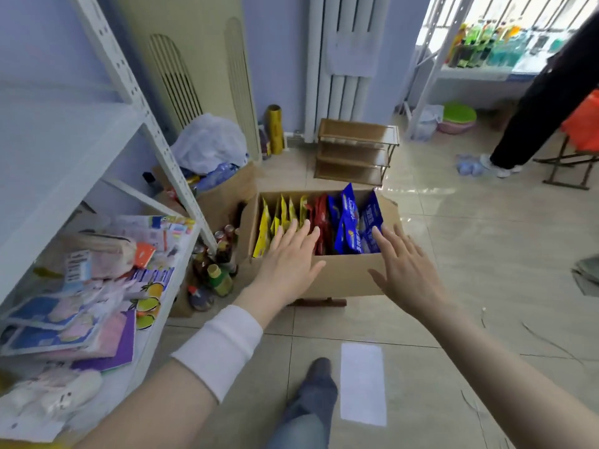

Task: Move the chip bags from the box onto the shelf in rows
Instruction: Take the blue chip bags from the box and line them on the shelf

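1. Hands come first, at the centre of the frame: the left hand (pixel 288 257) and the right hand (pixel 405 264) are both spread flat with fingers splayed, holding nothing, over the near edge of the box (pixel 343 273).
2. The left hand's fingertips (pixel 293 226) overlap the yellow bags (pixel 275 218); whether they touch I cannot tell. The right hand's lie just beside the blue bags (pixel 353 222).
3. Inside the box the chip bags stand upright in 3 colour groups, with the red bags (pixel 321 218) between yellow and blue.
4. They look light, puffy and slick, and the chips would crush; pinching the top seams, or pressing several together between both palms, seems safest.
5. The shelf (pixel 64 150) stands at the left of the frame; its upper board is bare, while its lower board (pixel 155 319) holds other packets.
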